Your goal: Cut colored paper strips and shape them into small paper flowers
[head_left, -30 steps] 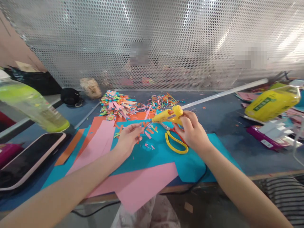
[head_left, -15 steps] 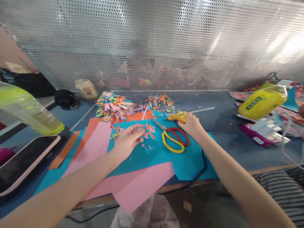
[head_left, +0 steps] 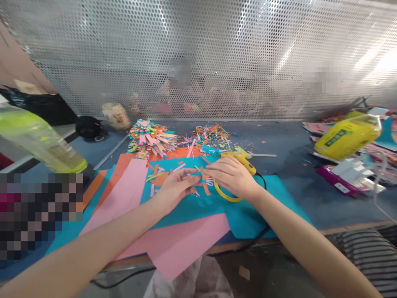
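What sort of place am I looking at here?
Probably a papercraft workspace: there's a yellow glue gun, scissors with a yellow handle loop, and a loose pile of thin, multicoloured paper scraps.

Ylw container [head_left: 345,138] at R, grn btl [head_left: 45,142] at L, perf. metal panel [head_left: 223,45] behind.

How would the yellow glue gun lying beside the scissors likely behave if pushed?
The glue gun probably wouldn't roll far, since it seems to lie on its side with the handle sticking out. The dark cord running from the handle would likely drag or tug. The long, pale stick jutting from its back could swing and catch as it turns.
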`<state>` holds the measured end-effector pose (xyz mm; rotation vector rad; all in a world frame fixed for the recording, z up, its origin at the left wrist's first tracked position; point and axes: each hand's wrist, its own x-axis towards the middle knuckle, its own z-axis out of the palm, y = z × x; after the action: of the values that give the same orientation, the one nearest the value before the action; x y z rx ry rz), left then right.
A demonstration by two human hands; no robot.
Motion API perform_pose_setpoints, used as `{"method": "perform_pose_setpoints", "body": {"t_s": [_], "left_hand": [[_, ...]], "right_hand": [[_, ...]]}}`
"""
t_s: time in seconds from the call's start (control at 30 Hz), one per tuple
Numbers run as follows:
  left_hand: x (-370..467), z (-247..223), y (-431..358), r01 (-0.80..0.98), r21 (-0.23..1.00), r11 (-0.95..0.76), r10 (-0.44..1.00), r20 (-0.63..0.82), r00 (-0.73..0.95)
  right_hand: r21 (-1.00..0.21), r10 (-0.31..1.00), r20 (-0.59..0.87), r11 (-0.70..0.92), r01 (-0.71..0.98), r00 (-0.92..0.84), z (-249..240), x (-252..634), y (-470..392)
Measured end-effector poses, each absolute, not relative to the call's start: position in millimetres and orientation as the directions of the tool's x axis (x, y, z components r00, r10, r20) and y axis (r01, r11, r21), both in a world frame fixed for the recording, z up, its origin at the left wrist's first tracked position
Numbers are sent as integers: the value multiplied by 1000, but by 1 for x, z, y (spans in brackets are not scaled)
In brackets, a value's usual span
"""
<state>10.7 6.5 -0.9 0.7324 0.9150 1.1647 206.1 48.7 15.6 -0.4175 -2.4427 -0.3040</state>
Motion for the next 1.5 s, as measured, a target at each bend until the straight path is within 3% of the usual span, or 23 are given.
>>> {"method": "perform_pose_setpoints", "body": {"t_s": [0.1,0.17,0.27,0.37,0.43,0.5,0.53,0.6,0.67,0.77,1.0,1.27,1.5], "left_hand": [[11,0,5,-449,828,336,942,-303,146],[12,2,2,-454,793,406,914,-364,181],[14,5,-1,-447,768,458,889,-381,256],[13,8,-2,-428,817,386,920,-309,241],[9,11,-2,-320,931,176,984,-154,92],[2,14,-4,-25,986,-163,984,160,-78],[-2,15,-6,167,928,-333,930,352,-101],[-10,16,-9,438,660,-611,750,660,52],[-15,16,-13,527,391,-755,588,759,279],[-18,11,-16,591,218,-776,545,704,456],[-18,5,-13,741,159,-652,573,743,345],[-8,19,-16,720,205,-662,581,748,321],[2,24,-24,725,381,-574,694,697,183]], "right_hand": [[185,146,644,923,339,-751,16,209,49],[166,119,670,938,304,-733,17,208,48],[32,136,728,972,232,-672,18,205,47],[-209,282,759,959,191,-587,15,202,45],[-366,437,743,900,238,-506,14,201,45],[-498,586,693,810,310,-420,12,201,45],[-556,646,658,764,328,-389,11,201,44],[-649,722,591,691,319,-360,11,200,43],[-700,751,548,653,289,-369,13,198,41],[-702,746,531,653,284,-402,16,195,38],[-649,693,549,706,283,-468,18,194,34],[-490,534,629,837,245,-566,15,198,34],[-386,380,671,912,138,-637,15,202,33]]}}
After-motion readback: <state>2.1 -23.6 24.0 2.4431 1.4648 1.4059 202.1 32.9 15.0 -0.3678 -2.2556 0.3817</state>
